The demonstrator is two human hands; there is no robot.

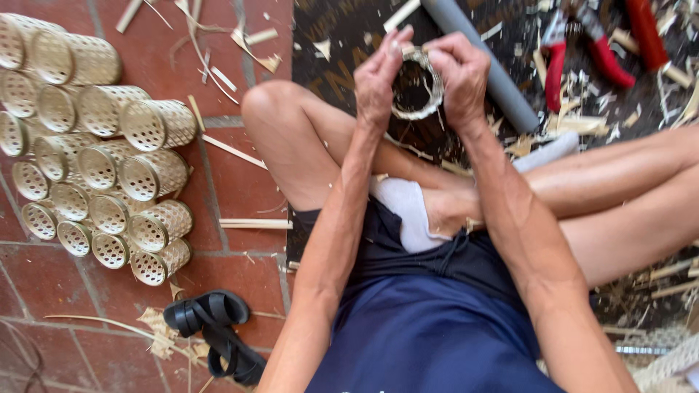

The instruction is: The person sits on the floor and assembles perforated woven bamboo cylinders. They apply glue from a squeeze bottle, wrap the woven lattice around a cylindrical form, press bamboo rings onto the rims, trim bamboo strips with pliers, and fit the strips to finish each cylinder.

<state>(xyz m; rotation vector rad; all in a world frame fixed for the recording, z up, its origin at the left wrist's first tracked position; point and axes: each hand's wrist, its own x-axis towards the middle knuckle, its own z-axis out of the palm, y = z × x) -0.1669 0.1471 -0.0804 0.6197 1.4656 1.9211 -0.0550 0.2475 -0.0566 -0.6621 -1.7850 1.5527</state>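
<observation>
Both my hands are raised in front of me over my crossed bare legs, gripping a small woven bamboo ring (421, 110). My left hand (378, 76) pinches the ring's left side and top. My right hand (462, 73) holds the right side, fingers curled over the rim. The ring is pale, round and open in the middle, partly hidden by my fingers.
Several finished woven bamboo cylinders (102, 156) lie stacked on the red tile floor at left. A grey pipe (484, 62) lies on a dark mat (335, 58) ahead, with red-handled cutters (582, 44), bamboo strips and shavings. Black sandals (215, 331) sit near my left elbow.
</observation>
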